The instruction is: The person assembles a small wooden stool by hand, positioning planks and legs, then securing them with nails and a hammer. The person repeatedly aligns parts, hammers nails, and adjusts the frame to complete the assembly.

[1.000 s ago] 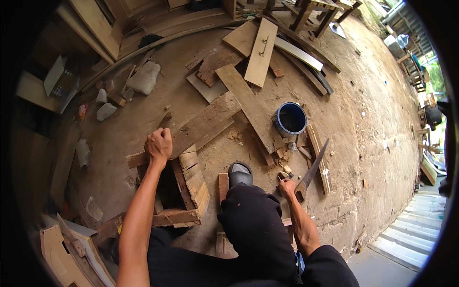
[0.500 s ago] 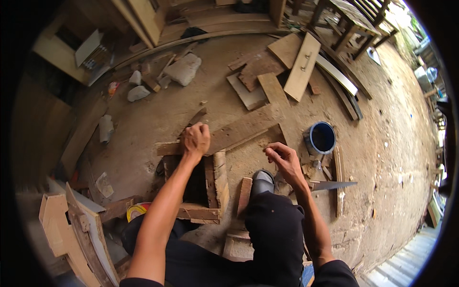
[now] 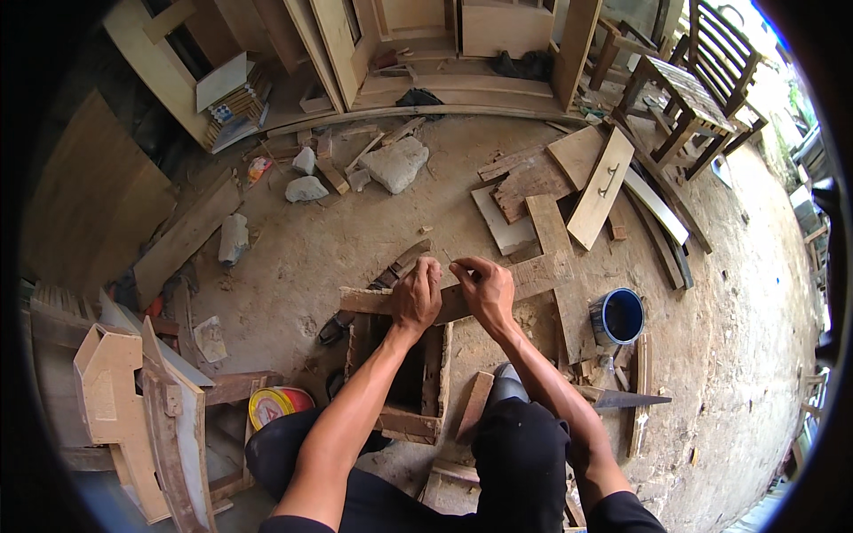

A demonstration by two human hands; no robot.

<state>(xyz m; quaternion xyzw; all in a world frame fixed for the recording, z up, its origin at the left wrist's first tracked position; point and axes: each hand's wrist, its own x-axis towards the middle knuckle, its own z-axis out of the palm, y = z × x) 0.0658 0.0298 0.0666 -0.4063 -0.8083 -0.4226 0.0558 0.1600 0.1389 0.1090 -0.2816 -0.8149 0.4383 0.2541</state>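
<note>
My left hand is closed above a long brown plank, its fingertips pinched together and whatever they hold hidden. Close beside it, my right hand is closed too, thumb and forefinger pressed together. A thin sliver shows near those fingertips, too small to name. Beneath my hands the plank lies across one end of a rough open wooden frame. Just beyond my left hand is a dark, narrow piece on the ground. A short reddish wood block leans by my shoe.
Right of my knee lies a handsaw, with a blue bucket beyond it. Scrap boards, one with a handle, are piled at the far right. Stones lie ahead. A yellow-red can and upright offcuts stand left.
My right hand has moved left and forward, ending next to my left hand above the plank. The view has shifted, so the surroundings appear lower and further right.
</note>
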